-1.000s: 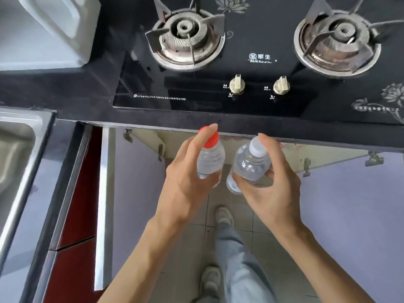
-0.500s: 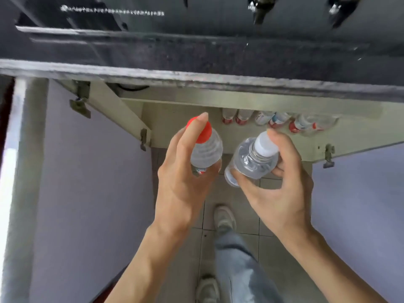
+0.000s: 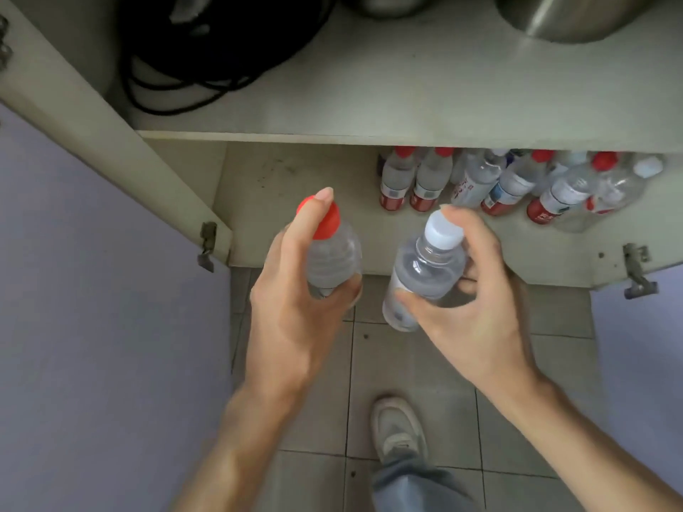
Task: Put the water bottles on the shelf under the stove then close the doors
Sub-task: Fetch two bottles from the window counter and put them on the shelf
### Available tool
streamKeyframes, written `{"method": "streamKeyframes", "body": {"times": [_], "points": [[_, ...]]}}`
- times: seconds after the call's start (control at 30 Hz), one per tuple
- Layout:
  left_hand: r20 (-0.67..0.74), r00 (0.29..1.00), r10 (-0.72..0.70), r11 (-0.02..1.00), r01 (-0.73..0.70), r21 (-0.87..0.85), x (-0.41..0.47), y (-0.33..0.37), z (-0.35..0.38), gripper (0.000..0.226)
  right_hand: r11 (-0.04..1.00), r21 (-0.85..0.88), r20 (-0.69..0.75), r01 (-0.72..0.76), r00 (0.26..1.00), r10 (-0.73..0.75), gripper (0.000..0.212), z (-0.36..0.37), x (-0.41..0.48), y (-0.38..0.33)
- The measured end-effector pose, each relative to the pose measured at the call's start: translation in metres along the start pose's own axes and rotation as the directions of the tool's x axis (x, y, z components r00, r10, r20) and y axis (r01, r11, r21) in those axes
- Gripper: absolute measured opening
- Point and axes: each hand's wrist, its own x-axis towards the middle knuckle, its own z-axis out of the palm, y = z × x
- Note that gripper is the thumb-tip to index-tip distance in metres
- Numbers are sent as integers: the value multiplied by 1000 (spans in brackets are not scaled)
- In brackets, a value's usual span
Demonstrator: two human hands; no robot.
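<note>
Open cabinet, with a water bottle held in each hand in front of the cream lower shelf (image 3: 295,179).
The pale lilac doors (image 3: 92,290) stand wide at both frame edges. A black coiled cable (image 3: 207,61) and a steel pot (image 3: 576,16) sit on the upper shelf (image 3: 406,97), and stored bottles (image 3: 517,186) crowd the lower shelf's right part. At mid-frame, over floor tiles, the left hand (image 3: 292,319) has its grip wrapped round the red-capped clear bottle (image 3: 334,260), and the right hand (image 3: 469,319) grips the white-capped clear bottle (image 3: 425,267).

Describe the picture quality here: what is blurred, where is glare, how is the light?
Head view throughout: the stored bottles are soft and smeared; the steel pot above carries a bright glare streak; the red-capped bottle in front is sharper; light is even, without hard shadows.
</note>
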Motion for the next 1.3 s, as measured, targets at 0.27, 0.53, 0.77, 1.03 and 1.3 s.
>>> {"method": "streamKeyframes", "body": {"times": [0.27,0.53,0.77,1.03,1.3], "points": [[63,987,151,988,-153,30,31,-105,52,114,998,22,-25,60,998,-60,102,48,25,91],[33,983,178,984,-178,-20,81,-198,99,114,988,-42,-46,148,988,-150,102,91,64,173],[50,973,226,969,-230,92,119,-245,123,113,978,-97,-76,186,978,-193,103,108,67,218],[15,978,208,977,-209,43,164,-261,145,118,971,-117,-120,209,967,-223,108,105,69,233],[57,973,223,975,-224,-5,225,-261,178,115,936,-203,-126,286,941,-315,112,108,72,238]]}}
